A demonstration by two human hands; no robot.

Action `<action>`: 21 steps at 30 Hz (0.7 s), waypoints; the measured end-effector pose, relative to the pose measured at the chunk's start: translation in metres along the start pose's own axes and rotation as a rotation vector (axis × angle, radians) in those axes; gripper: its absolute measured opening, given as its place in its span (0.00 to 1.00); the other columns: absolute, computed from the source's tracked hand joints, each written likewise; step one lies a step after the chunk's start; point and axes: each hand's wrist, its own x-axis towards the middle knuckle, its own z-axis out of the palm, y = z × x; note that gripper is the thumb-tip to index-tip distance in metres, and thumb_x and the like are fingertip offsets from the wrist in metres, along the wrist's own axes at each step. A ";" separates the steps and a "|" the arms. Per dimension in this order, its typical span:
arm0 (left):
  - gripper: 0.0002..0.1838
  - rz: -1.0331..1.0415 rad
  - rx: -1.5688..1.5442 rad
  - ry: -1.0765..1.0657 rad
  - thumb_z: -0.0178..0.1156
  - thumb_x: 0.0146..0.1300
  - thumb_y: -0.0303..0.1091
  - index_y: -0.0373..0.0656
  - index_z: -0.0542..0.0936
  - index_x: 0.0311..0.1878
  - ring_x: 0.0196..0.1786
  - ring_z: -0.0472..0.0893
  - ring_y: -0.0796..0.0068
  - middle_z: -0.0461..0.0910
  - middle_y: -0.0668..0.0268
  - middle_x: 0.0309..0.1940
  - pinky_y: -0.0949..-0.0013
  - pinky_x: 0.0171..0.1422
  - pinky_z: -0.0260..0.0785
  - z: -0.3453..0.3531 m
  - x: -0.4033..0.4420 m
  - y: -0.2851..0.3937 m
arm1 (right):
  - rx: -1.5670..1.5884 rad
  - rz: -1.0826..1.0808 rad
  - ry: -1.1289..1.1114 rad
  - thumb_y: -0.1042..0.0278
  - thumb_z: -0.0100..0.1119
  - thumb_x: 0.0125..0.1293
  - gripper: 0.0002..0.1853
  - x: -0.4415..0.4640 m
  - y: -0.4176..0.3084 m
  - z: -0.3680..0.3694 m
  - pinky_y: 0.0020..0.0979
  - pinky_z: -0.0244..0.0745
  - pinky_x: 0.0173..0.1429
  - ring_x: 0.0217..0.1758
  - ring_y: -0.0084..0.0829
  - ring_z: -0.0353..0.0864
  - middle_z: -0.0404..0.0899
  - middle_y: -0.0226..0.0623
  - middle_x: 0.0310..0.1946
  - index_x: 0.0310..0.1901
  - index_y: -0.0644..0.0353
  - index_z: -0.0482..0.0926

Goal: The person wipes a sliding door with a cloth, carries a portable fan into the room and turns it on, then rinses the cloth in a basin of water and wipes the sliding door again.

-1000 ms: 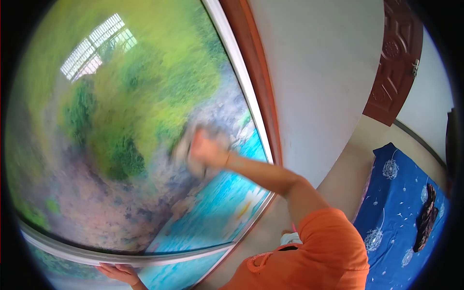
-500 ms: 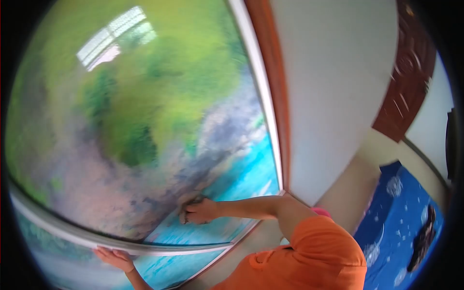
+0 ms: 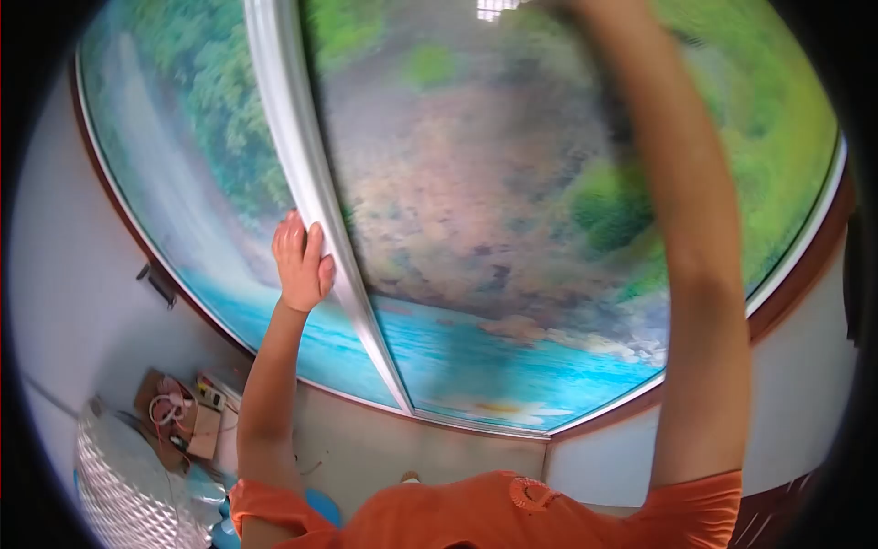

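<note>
Two large panels carry a landscape picture of greenery, rock and turquoise water. A white frame strip (image 3: 320, 197) runs between the left panel (image 3: 174, 137) and the right panel (image 3: 476, 201). My left hand (image 3: 304, 265) lies against this strip and the left panel's surface, its fingers stretched out and holding nothing. Across the right panel my right arm (image 3: 690, 210) reaches up to the top of the view. My right hand (image 3: 594, 7) is blurred there and mostly cut off, so its fingers and anything in them cannot be made out.
At the lower left stand an open cardboard box (image 3: 203, 430) with cables and a shiny silver quilted sheet (image 3: 128, 485). A dark handle-like fitting (image 3: 157, 285) is on the left wall. Brown trim (image 3: 805, 265) edges the panels at right.
My view has swung left and straightened. My right hand, earlier low on the panel with a greyish cloth-like thing, has gone up to the top edge. My left hand stays at the white strip.
</note>
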 end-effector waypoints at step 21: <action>0.23 -0.112 -0.004 -0.092 0.48 0.55 0.36 0.42 0.65 0.55 0.61 0.59 0.52 0.59 0.52 0.58 0.45 0.60 0.46 -0.011 -0.028 -0.078 | 0.046 -0.185 -0.387 0.59 0.56 0.52 0.22 -0.107 -0.070 0.036 0.49 0.52 0.62 0.61 0.57 0.53 0.54 0.62 0.56 0.45 0.65 0.69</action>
